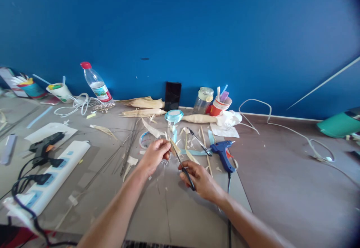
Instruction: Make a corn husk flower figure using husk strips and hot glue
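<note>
My right hand (198, 178) grips black-handled scissors (179, 158), whose blades point up and away toward my left fingertips. The thumb and fingers of my left hand (156, 156) pinch a small pale strip of dried husk (168, 135) beside the scissor tips. Whether the blades touch the strip cannot be made out. Just beyond the hands lie a light-blue ribbon roll (173, 116), a tape ring (143, 140) and loose husk scraps (192, 157). A blue glue gun (223, 155) rests to the right of my right hand, and a black pen (198, 140) lies nearer the middle.
On the left are a power strip (60, 173) with plugs and a black glue gun (46, 146). Along the blue wall stand a water bottle (98, 84), phone (172, 96), jar (203, 101) and red cup (221, 106). Thin wires (131, 146) and a white cable (292, 130) cross the table.
</note>
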Demonstrator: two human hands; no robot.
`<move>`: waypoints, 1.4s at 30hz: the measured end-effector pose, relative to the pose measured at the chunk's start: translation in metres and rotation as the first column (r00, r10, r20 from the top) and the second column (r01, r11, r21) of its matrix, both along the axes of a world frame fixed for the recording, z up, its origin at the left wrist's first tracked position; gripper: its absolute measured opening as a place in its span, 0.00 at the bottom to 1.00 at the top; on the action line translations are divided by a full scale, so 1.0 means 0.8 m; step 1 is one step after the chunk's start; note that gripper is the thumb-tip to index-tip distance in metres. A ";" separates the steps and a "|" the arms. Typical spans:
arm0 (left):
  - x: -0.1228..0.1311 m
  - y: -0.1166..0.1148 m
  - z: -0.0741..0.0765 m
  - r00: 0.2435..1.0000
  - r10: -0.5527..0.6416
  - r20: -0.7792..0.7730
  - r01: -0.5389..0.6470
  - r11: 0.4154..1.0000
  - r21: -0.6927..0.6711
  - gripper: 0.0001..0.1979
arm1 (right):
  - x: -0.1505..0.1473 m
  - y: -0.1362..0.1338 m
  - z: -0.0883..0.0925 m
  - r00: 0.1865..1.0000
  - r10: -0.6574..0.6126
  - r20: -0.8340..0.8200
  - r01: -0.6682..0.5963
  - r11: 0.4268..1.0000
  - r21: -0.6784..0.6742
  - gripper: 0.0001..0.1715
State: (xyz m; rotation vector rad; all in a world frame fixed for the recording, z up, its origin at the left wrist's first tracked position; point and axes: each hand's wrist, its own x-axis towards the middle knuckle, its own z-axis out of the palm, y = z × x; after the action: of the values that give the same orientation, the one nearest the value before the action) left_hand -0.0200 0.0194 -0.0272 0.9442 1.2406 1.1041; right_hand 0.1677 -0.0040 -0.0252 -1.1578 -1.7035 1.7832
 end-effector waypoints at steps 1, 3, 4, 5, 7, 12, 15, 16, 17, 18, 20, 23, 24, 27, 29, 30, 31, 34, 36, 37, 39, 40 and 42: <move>0.000 0.000 0.001 1.000 0.004 0.002 -0.004 1.000 -0.003 0.15 | 0.000 0.000 0.000 1.000 -0.001 -0.006 0.001 1.000 -0.003 0.18; 0.001 0.000 0.002 1.000 0.006 0.008 -0.006 1.000 -0.006 0.15 | -0.001 0.000 0.001 1.000 -0.003 -0.013 0.003 1.000 -0.009 0.19; 0.001 -0.001 0.002 1.000 0.006 0.011 -0.006 1.000 -0.006 0.15 | -0.001 0.000 0.000 1.000 -0.003 -0.015 0.003 1.000 -0.010 0.19; 0.001 -0.001 0.002 1.000 0.006 0.013 -0.006 1.000 -0.006 0.15 | -0.001 0.000 -0.001 1.000 -0.005 -0.016 0.005 1.000 -0.009 0.19; 0.000 -0.001 0.002 1.000 0.007 0.016 -0.007 1.000 -0.005 0.15 | 0.000 0.000 -0.004 1.000 -0.003 -0.013 0.003 1.000 0.001 0.19; -0.001 -0.001 0.001 1.000 0.009 0.024 -0.009 1.000 -0.009 0.15 | 0.002 0.000 -0.013 1.000 0.005 -0.001 -0.005 0.999 0.035 0.18; -0.001 0.000 0.001 0.999 0.014 0.033 -0.013 1.000 -0.008 0.15 | 0.002 0.001 -0.015 1.000 -0.001 -0.011 0.002 0.999 0.040 0.18; -0.001 0.001 0.001 0.999 0.013 0.034 -0.013 1.000 -0.006 0.15 | 0.001 0.001 -0.015 1.000 -0.003 -0.010 0.004 0.999 0.039 0.18; -0.001 0.001 0.001 0.999 0.012 0.034 -0.012 1.000 -0.004 0.15 | 0.001 0.001 -0.015 1.000 -0.007 -0.007 0.007 0.999 0.038 0.18; -0.001 0.001 0.001 0.999 0.010 0.031 -0.010 1.000 -0.002 0.14 | 0.000 0.001 -0.014 1.000 -0.009 -0.005 0.009 0.999 0.037 0.18; -0.001 0.001 0.000 1.000 0.006 0.025 -0.006 1.000 0.000 0.14 | 0.000 0.001 -0.015 1.000 -0.012 -0.004 0.012 0.999 0.033 0.17; -0.002 0.001 -0.001 1.000 0.006 0.028 -0.006 1.000 0.002 0.14 | 0.000 0.001 -0.018 1.000 -0.009 -0.006 0.009 0.999 0.032 0.16; -0.002 0.001 -0.001 0.999 0.006 0.031 -0.006 1.000 0.002 0.14 | 0.000 0.002 -0.019 1.000 -0.007 -0.003 0.007 0.999 0.033 0.16; -0.002 0.001 0.000 0.999 0.002 0.047 -0.002 1.000 0.001 0.13 | 0.000 0.002 -0.021 1.000 -0.009 0.008 0.009 0.999 0.038 0.15; -0.002 0.001 0.001 0.998 0.002 0.057 -0.002 1.000 0.003 0.13 | -0.001 0.001 -0.018 1.000 -0.016 0.020 0.015 0.999 0.038 0.15; -0.002 0.001 0.001 0.998 0.000 0.059 -0.001 1.000 0.005 0.13 | -0.001 0.001 -0.014 0.999 -0.021 0.024 0.020 0.999 0.032 0.16; -0.002 0.001 0.002 0.998 -0.001 0.060 0.000 1.000 0.005 0.13 | -0.001 0.001 -0.010 0.999 -0.026 0.022 0.026 1.000 0.017 0.17; -0.002 0.001 0.004 0.998 0.007 0.063 -0.007 1.000 0.002 0.12 | 0.000 0.000 0.006 0.997 -0.059 -0.040 0.057 0.997 -0.056 0.21; -0.002 0.001 0.006 0.996 0.023 0.088 -0.023 1.000 -0.002 0.12 | 0.002 0.000 0.013 0.991 -0.074 -0.115 0.064 0.994 -0.091 0.22; -0.002 0.001 0.008 0.993 0.041 0.113 -0.040 0.999 -0.007 0.12 | 0.003 0.001 0.015 0.986 -0.071 -0.148 0.057 0.993 -0.101 0.23; -0.002 0.001 0.010 0.981 0.086 0.176 -0.083 0.996 -0.023 0.13 | 0.004 0.002 0.013 0.978 -0.081 -0.191 0.059 0.991 -0.120 0.23; -0.002 0.002 0.010 0.972 0.114 0.203 -0.110 0.993 -0.035 0.13 | 0.004 0.003 0.011 0.973 -0.110 -0.204 0.084 0.988 -0.133 0.23; -0.001 0.003 0.011 0.960 0.158 0.232 -0.150 0.987 -0.051 0.13 | 0.002 0.004 0.005 0.949 -0.204 -0.239 0.170 0.973 -0.157 0.23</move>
State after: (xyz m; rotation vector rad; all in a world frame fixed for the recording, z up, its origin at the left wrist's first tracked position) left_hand -0.0205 0.0215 -0.0186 0.6770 1.1468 1.2753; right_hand 0.1694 -0.0007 -0.0209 -1.0529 -1.3000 1.8583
